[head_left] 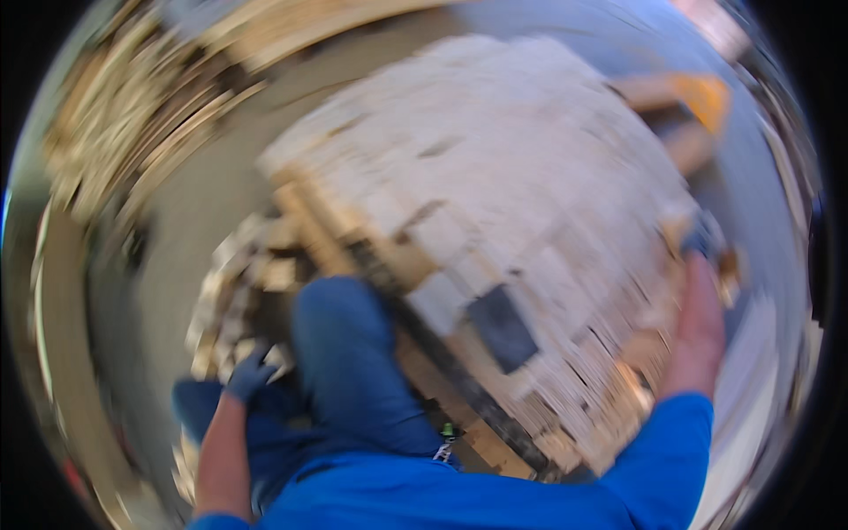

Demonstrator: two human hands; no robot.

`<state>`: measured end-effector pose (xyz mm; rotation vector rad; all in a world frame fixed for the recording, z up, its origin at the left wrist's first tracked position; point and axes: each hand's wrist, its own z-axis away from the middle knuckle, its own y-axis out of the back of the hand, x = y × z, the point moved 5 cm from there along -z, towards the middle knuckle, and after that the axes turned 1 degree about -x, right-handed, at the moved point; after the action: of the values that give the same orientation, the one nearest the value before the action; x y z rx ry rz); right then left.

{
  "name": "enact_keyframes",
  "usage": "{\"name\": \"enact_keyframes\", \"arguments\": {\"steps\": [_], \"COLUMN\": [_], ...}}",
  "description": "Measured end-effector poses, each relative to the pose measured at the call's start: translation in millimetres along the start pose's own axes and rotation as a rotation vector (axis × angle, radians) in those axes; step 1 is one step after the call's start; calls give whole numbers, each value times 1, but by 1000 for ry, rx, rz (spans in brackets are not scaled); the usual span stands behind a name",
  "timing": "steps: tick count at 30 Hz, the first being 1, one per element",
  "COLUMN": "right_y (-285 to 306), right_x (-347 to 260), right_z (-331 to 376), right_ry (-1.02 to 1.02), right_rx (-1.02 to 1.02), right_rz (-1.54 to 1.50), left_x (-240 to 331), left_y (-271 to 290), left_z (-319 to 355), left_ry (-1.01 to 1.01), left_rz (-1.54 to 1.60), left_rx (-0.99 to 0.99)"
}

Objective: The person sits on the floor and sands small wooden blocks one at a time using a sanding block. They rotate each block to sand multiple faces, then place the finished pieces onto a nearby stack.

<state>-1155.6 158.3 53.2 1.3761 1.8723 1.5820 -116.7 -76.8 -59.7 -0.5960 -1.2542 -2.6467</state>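
A broad stack of pale wooden blocks (521, 150) fills the middle, its upper face made of many tightly packed pieces. A dark grey flat rectangle (502, 329) lies on its near part. My right hand (700, 238), in a grey-blue glove, is stretched out to the stack's right edge beside a light wood piece (676, 233); motion smears its fingers, so its grip is unclear. My left hand (251, 374), gloved alike, is low beside my knee, next to a heap of wood offcuts (231, 296). Blur hides whether it holds one.
A dark rail (468, 397) runs along the stack's near left side, close to my legs. Long boards (115, 115) are piled at the far left. An orange-yellow object (704, 102) stands beyond the stack's right side. Grey floor (190, 177) shows between the piles.
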Motion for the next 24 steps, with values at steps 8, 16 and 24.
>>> {"name": "enact_keyframes", "arguments": {"steps": [8,16,24], "right_y": [44,206,324], "right_x": [-124,-291,-425], "right_z": [42,125,212], "right_ry": [135,367,554], "right_rx": [19,3,-121], "right_rz": [-224,-700,-1264], "left_x": [-34,-42,-54], "left_y": [8,-2,9], "left_z": [53,55,73], "left_ry": [191,144,30], "left_rz": [62,75,72], "left_rx": [96,79,259]}}
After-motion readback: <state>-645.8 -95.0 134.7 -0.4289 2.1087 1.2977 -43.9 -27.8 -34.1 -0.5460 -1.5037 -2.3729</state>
